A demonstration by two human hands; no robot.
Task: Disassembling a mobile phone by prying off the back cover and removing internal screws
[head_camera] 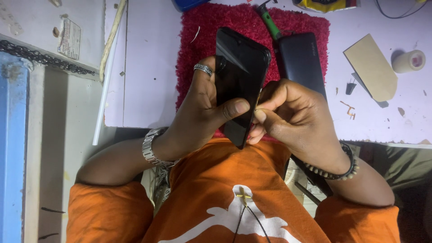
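A shaggy red mat (211,54) lies on the pale lilac table (148,67), reaching to its near edge. On the mat's right side rests a dark flat power bank (300,60), and just behind it, at the mat's far edge, a green-handled tool (269,22) lies slanted. Toward the table's right side sits a tan card piece with a rounded end (372,67), and near it a roll of pale tape (409,61). Small bits (348,109) lie scattered nearer the front edge. At the far edge sit a blue object (189,4) and a yellow packet (326,4). Along the table's left edge leans a thin pale stick (111,38); farther left a dark chain (40,57) crosses a white surface.
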